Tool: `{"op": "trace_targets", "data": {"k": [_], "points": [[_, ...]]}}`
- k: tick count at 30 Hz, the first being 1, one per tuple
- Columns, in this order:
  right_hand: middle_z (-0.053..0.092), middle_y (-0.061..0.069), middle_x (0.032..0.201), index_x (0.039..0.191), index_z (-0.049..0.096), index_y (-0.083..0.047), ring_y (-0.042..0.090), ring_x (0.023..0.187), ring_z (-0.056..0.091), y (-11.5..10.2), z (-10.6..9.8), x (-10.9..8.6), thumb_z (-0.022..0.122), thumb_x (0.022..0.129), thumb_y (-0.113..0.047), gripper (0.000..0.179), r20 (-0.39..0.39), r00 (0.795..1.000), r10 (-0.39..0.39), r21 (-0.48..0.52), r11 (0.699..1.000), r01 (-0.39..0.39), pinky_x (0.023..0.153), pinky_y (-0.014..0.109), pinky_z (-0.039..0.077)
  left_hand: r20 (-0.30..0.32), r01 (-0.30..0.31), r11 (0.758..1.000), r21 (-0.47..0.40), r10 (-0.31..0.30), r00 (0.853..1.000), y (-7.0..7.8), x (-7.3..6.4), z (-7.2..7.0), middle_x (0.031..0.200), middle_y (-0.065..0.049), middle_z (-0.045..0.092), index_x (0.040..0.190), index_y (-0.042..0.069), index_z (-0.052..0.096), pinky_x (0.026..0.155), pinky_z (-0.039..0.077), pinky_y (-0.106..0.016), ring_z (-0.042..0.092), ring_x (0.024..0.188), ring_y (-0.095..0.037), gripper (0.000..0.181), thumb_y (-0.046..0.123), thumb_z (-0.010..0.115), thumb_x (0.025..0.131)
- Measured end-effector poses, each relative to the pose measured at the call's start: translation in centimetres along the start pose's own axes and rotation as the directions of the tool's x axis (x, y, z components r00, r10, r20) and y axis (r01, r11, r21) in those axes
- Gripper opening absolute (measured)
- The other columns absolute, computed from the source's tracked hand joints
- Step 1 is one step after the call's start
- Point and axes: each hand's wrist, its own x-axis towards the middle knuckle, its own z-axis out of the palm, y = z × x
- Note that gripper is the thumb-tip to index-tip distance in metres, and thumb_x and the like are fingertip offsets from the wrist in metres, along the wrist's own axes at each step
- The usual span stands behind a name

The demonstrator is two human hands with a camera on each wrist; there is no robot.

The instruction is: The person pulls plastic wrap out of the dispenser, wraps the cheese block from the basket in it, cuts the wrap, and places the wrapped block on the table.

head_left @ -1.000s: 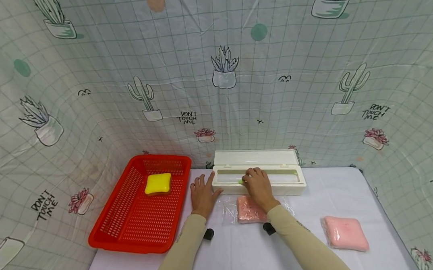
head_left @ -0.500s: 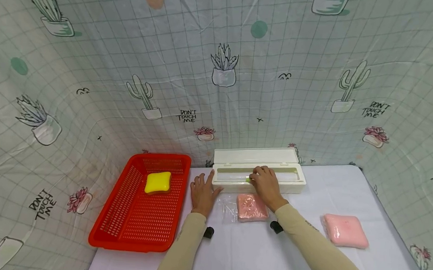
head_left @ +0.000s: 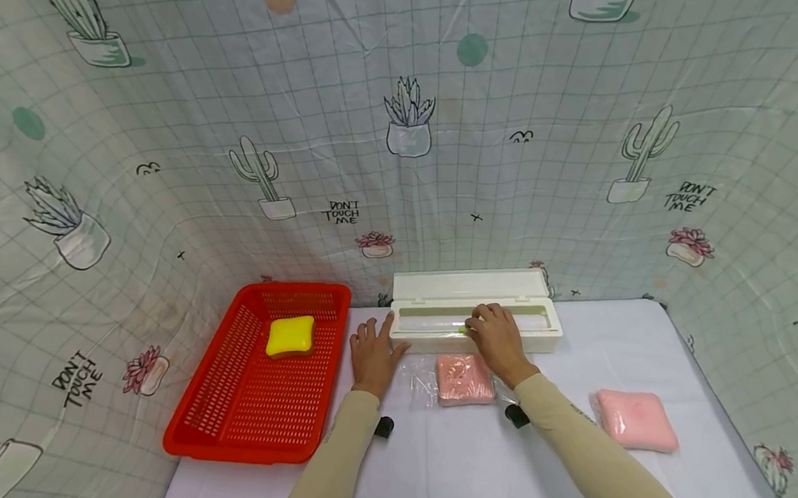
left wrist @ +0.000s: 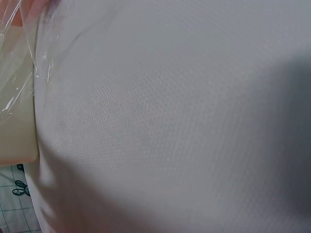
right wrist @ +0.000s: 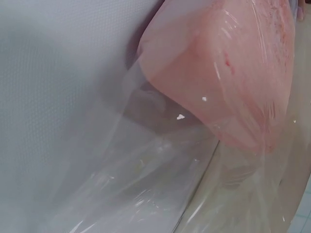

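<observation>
And here's the right hand (head_left: 499, 344), fingers curled at the front rail of the long white box (head_left: 431, 345), its grip pinching a little green slider (head_left: 462, 330)! Only the head view gives us that slider; neither wrist view shows it. Over on the other flank, the left hand (head_left: 372, 361) has its fingers spread, grip released, index finger and thumb touching the box's left end. The lid (head_left: 471, 284) is tipped back, with pale material lying inside the box.

Just in front of the box, on the white counter (head_left: 443, 474), sits the pink block (head_left: 464, 380), clear film (head_left: 423, 386) spreading out beside it. Now to the right wrist view, and what a close-up: film drawn over the pink surface in shiny creases, small red marks on the pink, a few white flecks, all lost from above. The left wrist view brings out the counter's fine weave, with film over a corner of the box.

Out wide, only the head view has the second pink block (head_left: 639, 421) at right and the red basket (head_left: 243, 451) at left, with a yellow block (head_left: 291, 335) inside.

Writing? The patterned cloth (head_left: 441, 195) shouts "DON'T TOUCH ME" several times over; the right sleeve (head_left: 578, 442) carries lettering too small to read.
</observation>
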Motion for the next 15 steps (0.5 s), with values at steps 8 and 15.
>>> {"op": "trace_targets", "data": {"k": [8, 15], "points": [[0.067, 0.006, 0.099, 0.092, 0.081, -0.008, 0.033, 0.105, 0.062, 0.17, -0.18, -0.05, 0.086, 0.086, -0.008, 0.007, -0.003, 1.000, -0.005, -0.005, 1.000, 0.005, 0.094, 0.049, 0.050, 0.004, -0.003, 1.000, -0.008, 0.003, 1.000, -0.03, -0.04, -0.04, 0.144, -0.021, 0.054, 0.160, 0.021, 0.049, 0.107, 0.039, -0.052, 0.048, 0.131, -0.038, 0.076, 0.050, 0.075, 0.095], [0.069, 0.006, 0.103, 0.095, 0.082, -0.009, 0.033, 0.108, 0.062, 0.47, -0.47, -0.08, 0.085, 0.088, -0.010, 0.007, 0.021, 1.000, -0.002, -0.003, 1.000, 0.002, 0.096, 0.049, 0.050, 0.015, -0.001, 1.000, -0.012, 0.001, 1.000, 0.03, 0.03, -0.20, 0.145, -0.021, 0.054, 0.160, 0.020, 0.048, 0.107, 0.039, -0.052, 0.048, 0.132, -0.038, 0.076, 0.050, 0.074, 0.096]]}}
